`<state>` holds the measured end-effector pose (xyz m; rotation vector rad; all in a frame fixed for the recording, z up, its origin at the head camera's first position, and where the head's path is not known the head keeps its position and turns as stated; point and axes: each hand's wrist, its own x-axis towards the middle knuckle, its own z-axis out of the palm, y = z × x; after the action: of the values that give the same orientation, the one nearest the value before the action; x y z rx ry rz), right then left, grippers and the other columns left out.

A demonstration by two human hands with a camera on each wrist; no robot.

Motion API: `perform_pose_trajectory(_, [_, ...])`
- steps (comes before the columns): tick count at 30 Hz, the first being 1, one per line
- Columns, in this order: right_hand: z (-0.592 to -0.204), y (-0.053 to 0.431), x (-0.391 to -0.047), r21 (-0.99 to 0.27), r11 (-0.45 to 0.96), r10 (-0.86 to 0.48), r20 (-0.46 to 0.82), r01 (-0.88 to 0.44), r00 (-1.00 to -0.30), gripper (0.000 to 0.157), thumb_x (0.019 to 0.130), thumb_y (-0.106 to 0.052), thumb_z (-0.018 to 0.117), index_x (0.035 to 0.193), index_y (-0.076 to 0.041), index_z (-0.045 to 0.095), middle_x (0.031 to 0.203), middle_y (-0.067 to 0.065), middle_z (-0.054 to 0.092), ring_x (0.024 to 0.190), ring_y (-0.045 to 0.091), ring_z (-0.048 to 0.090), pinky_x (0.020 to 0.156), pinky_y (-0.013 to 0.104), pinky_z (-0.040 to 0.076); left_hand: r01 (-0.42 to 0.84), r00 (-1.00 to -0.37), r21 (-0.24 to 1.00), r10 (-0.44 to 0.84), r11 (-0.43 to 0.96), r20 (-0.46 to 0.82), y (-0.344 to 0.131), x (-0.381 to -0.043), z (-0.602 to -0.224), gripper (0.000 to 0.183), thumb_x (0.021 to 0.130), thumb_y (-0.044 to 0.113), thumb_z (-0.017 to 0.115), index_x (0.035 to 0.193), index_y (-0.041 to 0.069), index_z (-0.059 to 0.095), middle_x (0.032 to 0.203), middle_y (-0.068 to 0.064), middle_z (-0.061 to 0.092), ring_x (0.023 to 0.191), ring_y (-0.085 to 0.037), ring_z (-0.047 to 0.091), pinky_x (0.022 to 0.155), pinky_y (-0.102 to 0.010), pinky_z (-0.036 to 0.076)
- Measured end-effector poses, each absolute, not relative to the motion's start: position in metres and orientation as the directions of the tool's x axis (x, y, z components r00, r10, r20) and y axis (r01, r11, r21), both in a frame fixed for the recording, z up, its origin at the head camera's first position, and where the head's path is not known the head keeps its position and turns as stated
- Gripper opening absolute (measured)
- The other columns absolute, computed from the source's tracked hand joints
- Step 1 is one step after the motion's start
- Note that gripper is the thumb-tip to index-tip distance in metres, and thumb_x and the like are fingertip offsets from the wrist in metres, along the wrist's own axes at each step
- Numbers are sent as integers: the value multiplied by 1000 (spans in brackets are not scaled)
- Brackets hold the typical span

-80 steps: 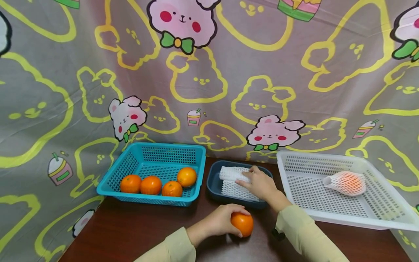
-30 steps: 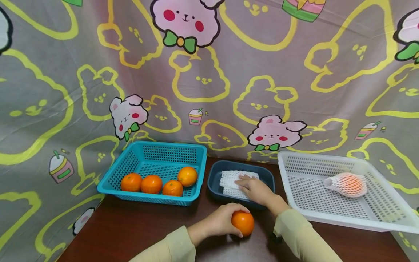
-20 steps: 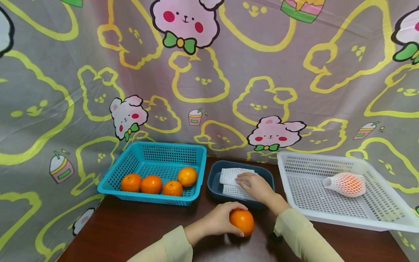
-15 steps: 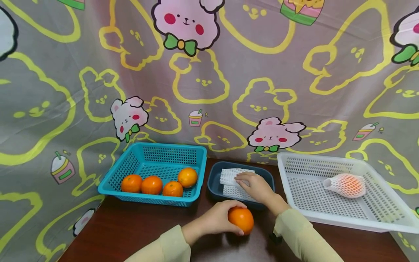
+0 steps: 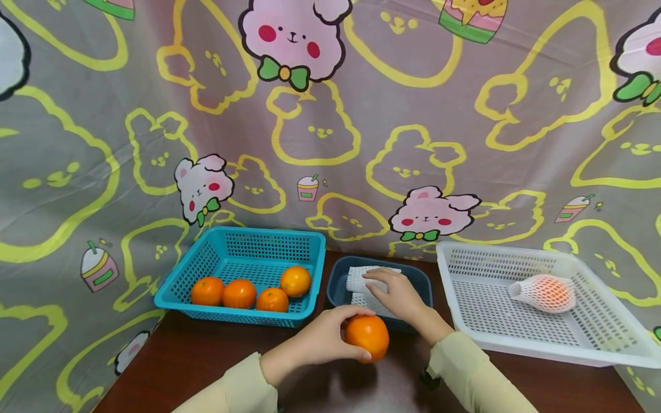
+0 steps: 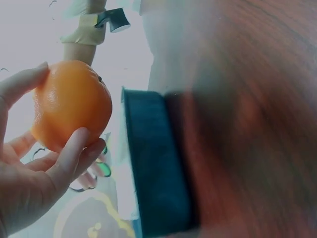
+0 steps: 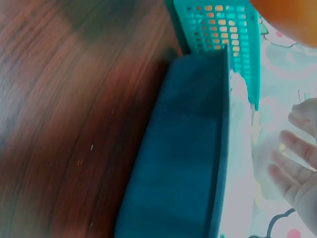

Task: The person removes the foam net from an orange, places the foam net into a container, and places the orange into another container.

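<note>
My left hand (image 5: 325,339) grips an orange (image 5: 368,338) between thumb and fingers, in front of a dark blue tray (image 5: 338,307). The left wrist view shows the orange (image 6: 74,104) held up off the table, thumb on one side and fingertips on the other. White foam net sleeves (image 5: 360,280) lie in the tray, partly covered by my right hand (image 5: 397,292). In the right wrist view my right hand (image 7: 299,158) hovers over the tray (image 7: 178,148) with fingers apart and nothing between them.
Several oranges (image 5: 240,293) sit in a turquoise basket (image 5: 234,317) on the left. On the right stands a white basket (image 5: 537,341) with one net-wrapped orange (image 5: 551,293). Behind the brown table (image 5: 170,361) hangs a patterned cloth (image 5: 330,172).
My left hand has lifted the orange and shifted it slightly left. My right hand, earlier on the net sleeves, has risen a little and moved left.
</note>
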<state>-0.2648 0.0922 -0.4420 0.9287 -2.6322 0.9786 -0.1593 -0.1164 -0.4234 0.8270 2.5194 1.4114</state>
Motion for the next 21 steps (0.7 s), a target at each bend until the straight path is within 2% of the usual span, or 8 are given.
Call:
perform_pose_trajectory(5, [-441, 80, -259, -624, 522, -474, 355, -582, -806, 28, 98, -13, 70, 125, -6, 73, 125, 12, 69, 112, 32, 66, 90, 47, 57, 348, -870, 853, 473, 390, 138, -132, -154, -409, 60, 85, 24, 86, 139, 17, 60, 127, 3, 63, 100, -11, 62, 85, -27, 55])
perform_pose_trajectory(9, [-443, 68, -254, -724, 438, -457, 332, -534, -825, 30, 98, -10, 69, 127, -3, 71, 126, 14, 68, 108, 32, 67, 88, 46, 57, 295, -900, 886, 416, 357, 132, -146, -150, -403, 60, 87, 23, 84, 141, 18, 58, 130, -3, 62, 102, -17, 63, 84, -30, 57])
perform_pose_trajectory(14, [-448, 52, -248, -847, 328, -438, 256, -418, -862, 35, 99, -11, 67, 133, -1, 66, 129, 18, 66, 108, 34, 67, 87, 44, 58, 260, -933, 878, 339, 402, 121, -166, -146, -403, 61, 88, 27, 84, 142, 19, 57, 133, -6, 61, 101, -24, 63, 81, -31, 57])
perform_pose_trajectory(21, [-458, 26, -240, -927, 219, -451, 181, -305, -874, 48, 96, -8, 71, 141, -1, 58, 139, 23, 52, 106, 34, 65, 81, 38, 60, 234, -968, 875, 191, 423, 166, -189, -151, -399, 63, 89, 29, 83, 145, 16, 56, 141, -13, 57, 111, -33, 62, 84, -40, 58])
